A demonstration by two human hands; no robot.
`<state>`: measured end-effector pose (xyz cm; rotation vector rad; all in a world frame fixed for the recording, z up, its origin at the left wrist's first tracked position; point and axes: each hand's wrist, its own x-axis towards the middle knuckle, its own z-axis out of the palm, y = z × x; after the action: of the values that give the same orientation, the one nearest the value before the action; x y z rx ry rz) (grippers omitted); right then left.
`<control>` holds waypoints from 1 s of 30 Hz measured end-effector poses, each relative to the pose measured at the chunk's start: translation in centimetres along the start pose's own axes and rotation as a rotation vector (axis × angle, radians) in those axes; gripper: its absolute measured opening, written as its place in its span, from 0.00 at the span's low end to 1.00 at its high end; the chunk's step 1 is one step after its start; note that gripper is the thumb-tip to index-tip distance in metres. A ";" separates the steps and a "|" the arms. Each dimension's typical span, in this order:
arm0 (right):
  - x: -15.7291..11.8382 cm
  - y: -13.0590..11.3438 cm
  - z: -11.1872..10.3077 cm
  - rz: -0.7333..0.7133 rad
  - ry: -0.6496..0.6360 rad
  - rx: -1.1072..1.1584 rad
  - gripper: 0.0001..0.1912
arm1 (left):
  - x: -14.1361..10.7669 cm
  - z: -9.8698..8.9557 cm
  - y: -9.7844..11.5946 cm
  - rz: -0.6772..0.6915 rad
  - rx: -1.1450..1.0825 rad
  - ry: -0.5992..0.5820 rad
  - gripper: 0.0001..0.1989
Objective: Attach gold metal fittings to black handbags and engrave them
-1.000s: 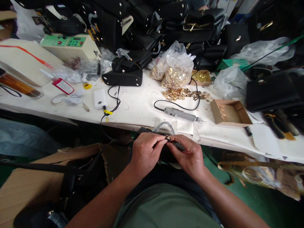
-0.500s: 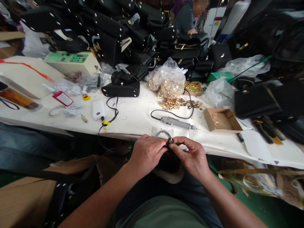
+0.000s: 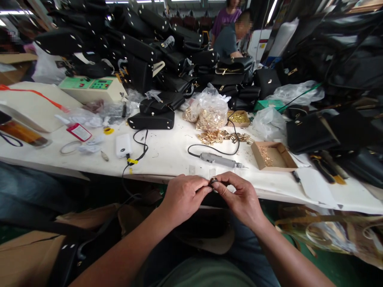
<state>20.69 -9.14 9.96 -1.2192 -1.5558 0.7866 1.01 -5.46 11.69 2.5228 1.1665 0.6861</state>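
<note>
While the left hand (image 3: 183, 196) and right hand (image 3: 241, 196) meet before the near edge of the worktop (image 3: 163, 153), their grip is closed on a small black-and-gold piece (image 3: 213, 180) between them. Just beyond lies a grey screwdriver (image 3: 220, 160), left of a cardboard box (image 3: 280, 156); gold buckles (image 3: 211, 136) lie farther back.

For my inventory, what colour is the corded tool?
The corded tool is grey, seen best in the head view.

Green top (image 3: 206, 274); dark bluish trousers (image 3: 249, 244); forearms (image 3: 128, 245), hands (image 3: 184, 196) bare.
</note>
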 end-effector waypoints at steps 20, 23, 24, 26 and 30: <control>0.9 3.0 2.4 0.120 0.124 -0.071 0.11 | 1.5 1.6 -1.7 -0.071 0.011 0.036 0.10; 0.9 2.9 2.6 0.134 0.165 -0.056 0.11 | 1.5 1.6 -1.7 -0.077 0.021 0.060 0.09; 1.0 2.9 2.6 0.144 0.161 -0.038 0.11 | 1.6 1.6 -1.7 -0.084 0.018 0.065 0.09; 1.1 2.7 2.4 0.175 0.121 0.017 0.12 | 1.6 1.5 -1.7 -0.098 0.008 0.061 0.09; 1.4 2.5 1.7 0.265 0.020 0.134 0.16 | 1.7 1.2 -1.8 -0.100 -0.035 -0.006 0.08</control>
<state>19.82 -6.99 7.58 -1.3450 -1.3176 1.0298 1.40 -3.03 10.43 2.4176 1.2587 0.6676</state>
